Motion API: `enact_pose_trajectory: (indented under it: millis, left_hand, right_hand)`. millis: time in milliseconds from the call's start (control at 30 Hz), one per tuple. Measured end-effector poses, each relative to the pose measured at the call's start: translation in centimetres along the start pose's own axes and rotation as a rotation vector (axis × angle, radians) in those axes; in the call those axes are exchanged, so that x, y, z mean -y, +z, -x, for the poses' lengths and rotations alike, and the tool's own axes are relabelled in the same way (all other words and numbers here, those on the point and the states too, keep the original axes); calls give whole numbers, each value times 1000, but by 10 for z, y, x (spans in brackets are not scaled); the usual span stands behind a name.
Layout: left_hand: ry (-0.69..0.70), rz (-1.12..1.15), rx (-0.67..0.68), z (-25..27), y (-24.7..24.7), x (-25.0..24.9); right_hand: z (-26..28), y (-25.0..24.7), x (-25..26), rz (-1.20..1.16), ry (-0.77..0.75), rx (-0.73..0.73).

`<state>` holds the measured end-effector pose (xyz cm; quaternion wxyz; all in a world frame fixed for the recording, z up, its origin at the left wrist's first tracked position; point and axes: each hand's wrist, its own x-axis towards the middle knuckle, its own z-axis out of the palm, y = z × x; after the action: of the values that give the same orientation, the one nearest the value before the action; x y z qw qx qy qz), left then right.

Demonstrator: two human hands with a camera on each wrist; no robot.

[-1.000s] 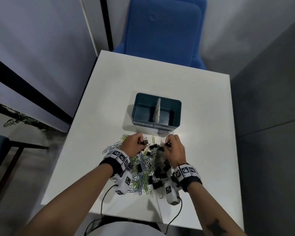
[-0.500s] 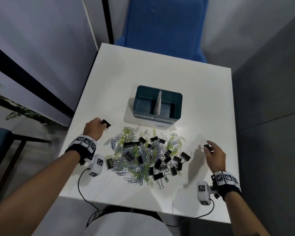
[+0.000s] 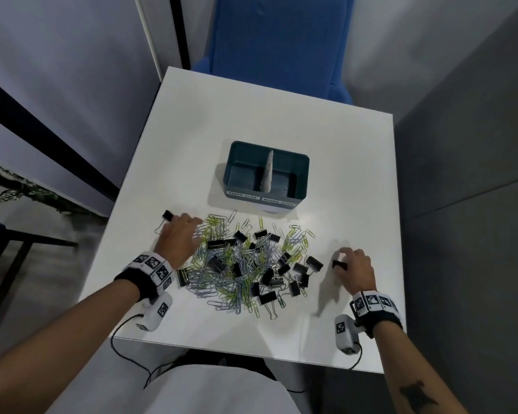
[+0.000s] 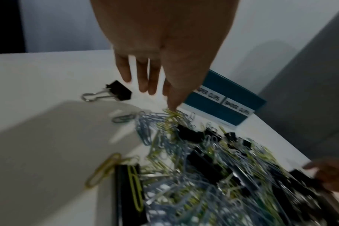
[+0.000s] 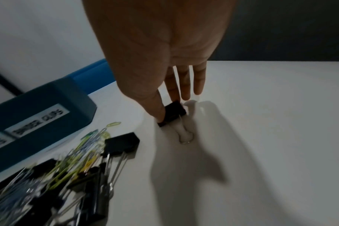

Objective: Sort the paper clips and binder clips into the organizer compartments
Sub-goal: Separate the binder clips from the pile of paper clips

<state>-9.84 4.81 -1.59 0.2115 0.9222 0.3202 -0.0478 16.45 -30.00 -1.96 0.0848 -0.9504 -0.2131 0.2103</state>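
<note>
On a white table (image 3: pixel 326 150), a heap of green and silver wire paper clips mixed with black binder clips (image 3: pixel 245 261) lies in front of a teal two-compartment organizer box (image 3: pixel 299 177). The left hand (image 3: pixel 181 236), fingers straight, holds nothing beside one small black binder clip (image 4: pixel 119 92). The right hand (image 3: pixel 356 268) pinches another black binder clip (image 5: pixel 173 113) against the table, right of the heap.
</note>
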Motion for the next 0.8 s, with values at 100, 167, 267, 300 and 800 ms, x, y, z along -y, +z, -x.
enact_pose_trajectory:
  millis: [100, 167, 267, 300, 800]
  left_hand:
    - [97, 1, 117, 9, 13, -24]
    - [111, -23, 146, 13, 21, -35]
    - [109, -95, 127, 15, 30, -46]
    - [103, -108, 124, 15, 31, -50]
    - [93, 210, 16, 22, 12, -61]
  right_hand:
    - [4, 7, 15, 50, -86, -6]
    - [10, 13, 28, 4, -165, 39]
    - [21, 26, 42, 51, -243, 91]
    - [24, 30, 47, 68, -248, 83]
    - [26, 34, 37, -51, -259, -31]
